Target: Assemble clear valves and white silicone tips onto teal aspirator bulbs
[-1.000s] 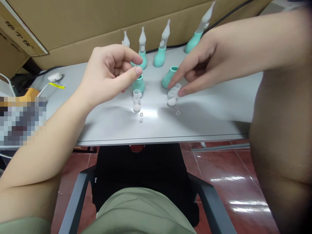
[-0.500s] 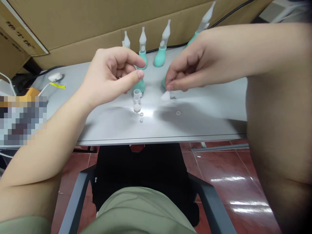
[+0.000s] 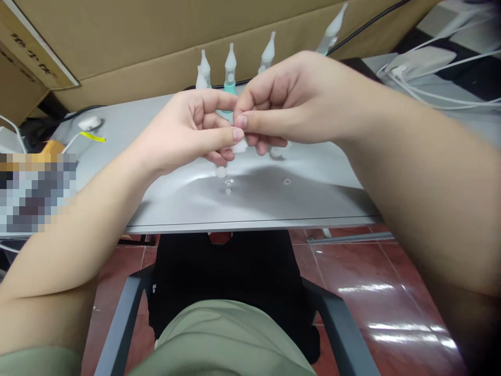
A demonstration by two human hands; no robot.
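My left hand (image 3: 191, 130) and my right hand (image 3: 289, 99) meet above the grey table (image 3: 332, 193), fingers curled and thumb tips touching. Both pinch a small translucent white piece (image 3: 239, 148) between them. Below the hands another clear piece (image 3: 221, 171) stands on the table, with tiny clear rings (image 3: 228, 183) beside it and one ring (image 3: 287, 181) further right. A further clear part (image 3: 276, 152) shows under my right fingers. Behind the hands stand several teal bulbs with translucent nozzles (image 3: 230, 65), mostly hidden.
Cardboard boxes (image 3: 136, 42) wall off the table's back. A white device (image 3: 89, 123) with a yellow-tagged cable lies at the left. White cables and a power strip (image 3: 415, 57) lie at the upper right. The table's front edge (image 3: 254, 225) is above my lap and the chair arms.
My right hand lifted the clear piece off the table and carried it left. My left hand moved right to meet it, and both now pinch the piece together.
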